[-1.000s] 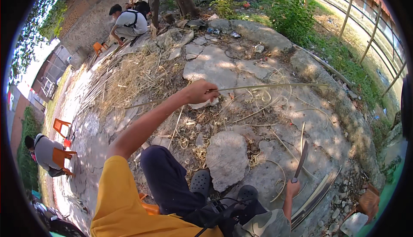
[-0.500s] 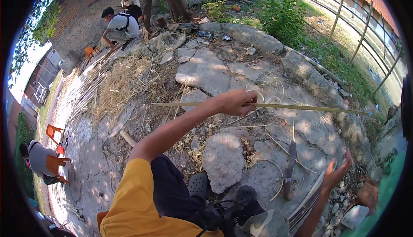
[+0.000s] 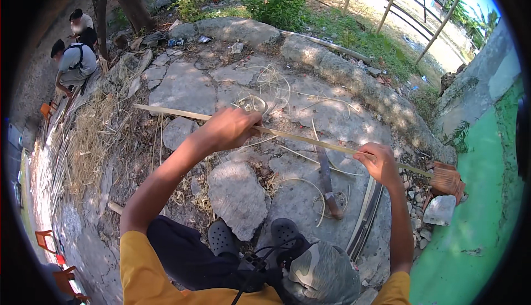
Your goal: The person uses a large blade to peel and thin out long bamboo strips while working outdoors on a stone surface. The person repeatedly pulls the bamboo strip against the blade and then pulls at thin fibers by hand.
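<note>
A long, thin bamboo strip stretches across in front of me, sloping down to the right. My left hand is closed around it left of its middle. Farther right, my right hand pinches the same strip between thumb and fingers. The strip's left end sticks out past my left hand, and its right end reaches over a broken brick. Below the strip, a large knife with a wooden handle lies on the concrete, among curled bamboo shavings.
A flat stone slab lies before my feet. More strips lie in a bundle at my right, near a white block and a green wall. Far left, two people stay beside dry straw and chairs.
My right hand has risen from low at the right and now grips the strip. The strip has tilted, its right end lower. The whole view has turned to the right.
</note>
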### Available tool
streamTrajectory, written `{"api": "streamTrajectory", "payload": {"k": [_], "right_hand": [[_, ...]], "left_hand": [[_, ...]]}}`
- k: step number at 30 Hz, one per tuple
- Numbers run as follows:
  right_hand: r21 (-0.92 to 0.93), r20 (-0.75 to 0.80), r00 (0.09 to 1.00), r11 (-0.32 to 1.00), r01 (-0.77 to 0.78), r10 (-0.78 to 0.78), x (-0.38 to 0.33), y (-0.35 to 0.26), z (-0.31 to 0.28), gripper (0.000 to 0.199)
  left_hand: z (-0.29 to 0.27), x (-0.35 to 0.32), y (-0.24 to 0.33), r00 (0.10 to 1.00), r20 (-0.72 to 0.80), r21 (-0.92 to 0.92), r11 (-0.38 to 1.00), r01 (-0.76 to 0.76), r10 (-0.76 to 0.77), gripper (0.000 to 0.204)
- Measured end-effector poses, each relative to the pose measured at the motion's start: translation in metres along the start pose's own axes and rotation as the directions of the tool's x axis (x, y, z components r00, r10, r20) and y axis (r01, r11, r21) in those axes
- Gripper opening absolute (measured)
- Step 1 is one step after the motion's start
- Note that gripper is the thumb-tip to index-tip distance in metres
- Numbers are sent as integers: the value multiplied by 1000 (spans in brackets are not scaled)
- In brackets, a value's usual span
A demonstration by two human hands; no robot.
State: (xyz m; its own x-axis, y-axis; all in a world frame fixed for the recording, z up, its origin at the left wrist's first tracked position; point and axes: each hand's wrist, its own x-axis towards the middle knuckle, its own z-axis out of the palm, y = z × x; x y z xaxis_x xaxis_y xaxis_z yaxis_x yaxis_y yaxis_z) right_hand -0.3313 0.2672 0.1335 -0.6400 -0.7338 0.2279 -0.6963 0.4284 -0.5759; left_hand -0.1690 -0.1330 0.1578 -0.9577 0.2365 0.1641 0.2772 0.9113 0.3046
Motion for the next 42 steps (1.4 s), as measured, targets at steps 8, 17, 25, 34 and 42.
{"api": "streamTrajectory", "payload": {"k": [8,17,25,34,42], "right_hand": [[-85,-184,982,996,19,-34,-11,-20,-6,16],[-81,-74,997,996,30,-36,-16,-10,-28,16],[-29,-110,977,982,-184,180,-48,16,-33,15],[358,-68,859,816,-453,507,-119,32,5,19],[516,-52,803,705,-487,593,-144,8,37,19]], "left_hand": [[5,3,9,990,10,126,983,137,-139,15],[7,10,14,945,302,-162,970,180,-125,34],[-22,9,12,956,-278,-284,959,16,-98,37],[28,54,21,928,198,-858,401,320,-316,33],[62,97,66,936,27,-993,99,65,-350,26]]}}
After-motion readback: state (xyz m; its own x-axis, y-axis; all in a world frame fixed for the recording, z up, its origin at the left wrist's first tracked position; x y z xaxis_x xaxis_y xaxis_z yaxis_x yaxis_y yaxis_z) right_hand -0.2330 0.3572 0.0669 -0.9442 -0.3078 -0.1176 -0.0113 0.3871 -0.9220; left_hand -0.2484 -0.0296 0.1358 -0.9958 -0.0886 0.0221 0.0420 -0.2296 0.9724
